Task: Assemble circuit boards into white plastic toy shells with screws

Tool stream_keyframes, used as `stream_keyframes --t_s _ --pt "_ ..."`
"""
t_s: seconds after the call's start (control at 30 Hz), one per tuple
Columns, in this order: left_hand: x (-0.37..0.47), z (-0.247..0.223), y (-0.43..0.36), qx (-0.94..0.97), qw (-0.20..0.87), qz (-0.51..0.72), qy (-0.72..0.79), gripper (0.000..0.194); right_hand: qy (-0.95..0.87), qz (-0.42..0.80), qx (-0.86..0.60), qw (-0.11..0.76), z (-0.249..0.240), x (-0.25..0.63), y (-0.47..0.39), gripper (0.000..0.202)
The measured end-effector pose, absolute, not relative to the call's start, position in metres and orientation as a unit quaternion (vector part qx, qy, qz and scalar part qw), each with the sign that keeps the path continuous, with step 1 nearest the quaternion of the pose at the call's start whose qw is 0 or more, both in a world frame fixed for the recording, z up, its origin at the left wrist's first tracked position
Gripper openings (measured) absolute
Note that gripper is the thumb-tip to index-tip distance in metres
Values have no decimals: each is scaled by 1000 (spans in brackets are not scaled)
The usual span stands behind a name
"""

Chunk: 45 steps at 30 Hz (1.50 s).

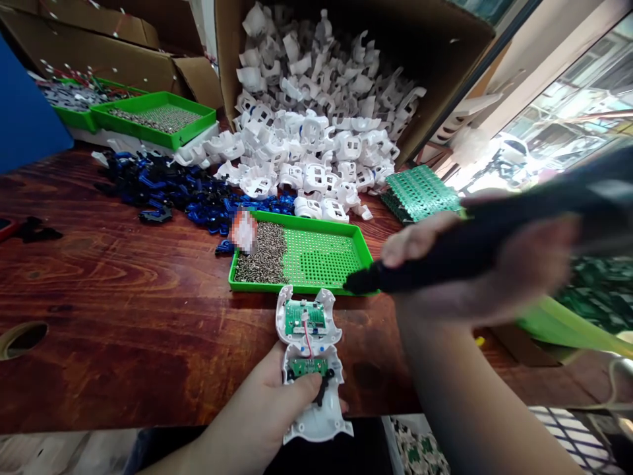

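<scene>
My left hand (277, 402) grips an opened white plastic housing (316, 419) near the table's front edge, its thumb pressed inside the lower half. A green circuit board (304, 318) sits in the upper half, and a smaller green board (309, 366) lies in the lower half beside black parts. A red and white cable joins the two. My right hand (459, 277), blurred, is wrapped round a black electric screwdriver (440, 257). Its tip is over the right front corner of a green tray (366, 254), which holds many small screws (264, 257) at its left side.
White plastic shells (316, 132) spill from a cardboard box (445, 53) at the back. Blue and black parts (182, 191) lie left of them. Stacked green circuit panels (420, 191) stand at right. Another green tray (163, 115) is at back left. The table has a round hole (22, 338).
</scene>
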<state>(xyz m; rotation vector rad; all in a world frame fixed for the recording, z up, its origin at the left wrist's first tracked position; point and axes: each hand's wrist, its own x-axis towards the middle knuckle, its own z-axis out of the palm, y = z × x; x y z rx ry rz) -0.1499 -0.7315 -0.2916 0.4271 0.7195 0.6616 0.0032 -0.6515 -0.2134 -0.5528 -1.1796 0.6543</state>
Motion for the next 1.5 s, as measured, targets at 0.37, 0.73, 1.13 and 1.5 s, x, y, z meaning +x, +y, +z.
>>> stream_keyframes --t_s 0.37,0.73,1.13,1.5 --pt "-154 -294 -732 188 871 312 329 47 -555 215 -311 741 -256 -3 -547 23" --pt "-154 -287 -731 175 867 306 353 48 -555 203 -320 740 -257 -1 -548 23" --pt "-152 -291 -733 167 854 301 389 53 -553 209 -316 742 -258 -1 -549 23" --pt "-149 -291 -733 151 848 338 379 50 -524 202 -303 770 -212 -2 -597 19"
